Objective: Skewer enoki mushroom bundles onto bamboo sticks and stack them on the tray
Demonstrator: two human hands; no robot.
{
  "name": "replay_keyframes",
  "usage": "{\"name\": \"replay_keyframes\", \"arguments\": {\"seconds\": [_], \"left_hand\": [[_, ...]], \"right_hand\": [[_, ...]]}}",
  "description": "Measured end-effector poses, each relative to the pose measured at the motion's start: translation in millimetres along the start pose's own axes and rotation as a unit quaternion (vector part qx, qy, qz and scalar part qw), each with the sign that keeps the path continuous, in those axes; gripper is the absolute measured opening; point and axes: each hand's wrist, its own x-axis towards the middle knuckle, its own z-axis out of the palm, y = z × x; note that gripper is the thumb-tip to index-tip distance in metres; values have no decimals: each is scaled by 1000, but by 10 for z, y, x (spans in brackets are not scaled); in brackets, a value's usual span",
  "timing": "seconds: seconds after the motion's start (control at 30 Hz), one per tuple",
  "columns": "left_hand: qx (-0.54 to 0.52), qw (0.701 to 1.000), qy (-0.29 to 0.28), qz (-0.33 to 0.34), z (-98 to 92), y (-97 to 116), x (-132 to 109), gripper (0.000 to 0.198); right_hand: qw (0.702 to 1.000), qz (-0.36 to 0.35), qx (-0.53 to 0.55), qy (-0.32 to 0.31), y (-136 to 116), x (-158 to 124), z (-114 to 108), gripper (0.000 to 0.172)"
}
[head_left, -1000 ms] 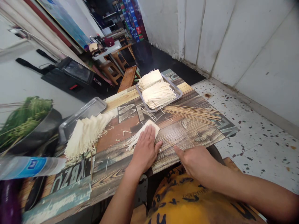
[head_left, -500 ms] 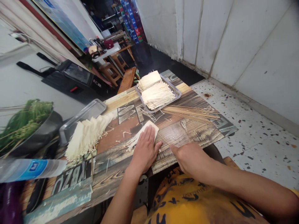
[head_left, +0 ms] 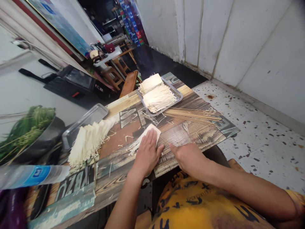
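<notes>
My left hand (head_left: 147,152) lies flat with fingers stretched out, pressing a flat bunch of white enoki mushrooms (head_left: 152,129) onto the wood-patterned table (head_left: 186,132). In my right hand (head_left: 188,159) a thin bamboo skewer (head_left: 166,140) is pinched, its far end at the cut base of that bunch. Whether the tip is inside the bunch, I cannot tell. Ahead of my hands, a clear plastic tray (head_left: 178,94) holds flat stacks of enoki with skewers (head_left: 160,98). Several bamboo skewers (head_left: 195,117) lie beside it on the right.
At left, more enoki bunches (head_left: 89,140) lean in a row by a clear tray (head_left: 84,119). A water bottle (head_left: 35,175), black-handled knife (head_left: 41,200), purple eggplant (head_left: 16,206) and metal bowl (head_left: 50,136) of greens stand nearer the left edge. Mushroom scraps (head_left: 128,137) are scattered mid-table.
My right hand has shifted slightly left with the skewer, closer to the enoki bunch. My left hand stays flat on the bunch. The view has moved a little.
</notes>
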Motion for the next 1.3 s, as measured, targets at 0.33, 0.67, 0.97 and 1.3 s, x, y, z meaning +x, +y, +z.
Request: {"name": "replay_keyframes", "arguments": {"seconds": [0.33, 0.67, 0.97, 1.3], "left_hand": [[54, 998, 4, -24, -111, -82, -12, 59], [25, 999, -3, -31, -77, -51, 26, 55], [15, 999, 6, -39, -40, -18, -3, 54], [29, 999, -5, -31, -62, -28, 30, 53]], "right_hand": [[1000, 2, -1, 8, 35, -19, 63, 52], [992, -50, -35, 114, 167, -177, 307, 49], [977, -74, -64, 187, 203, -143, 394, 41], [964, -123, -87, 220, 228, -160, 416, 49]]}}
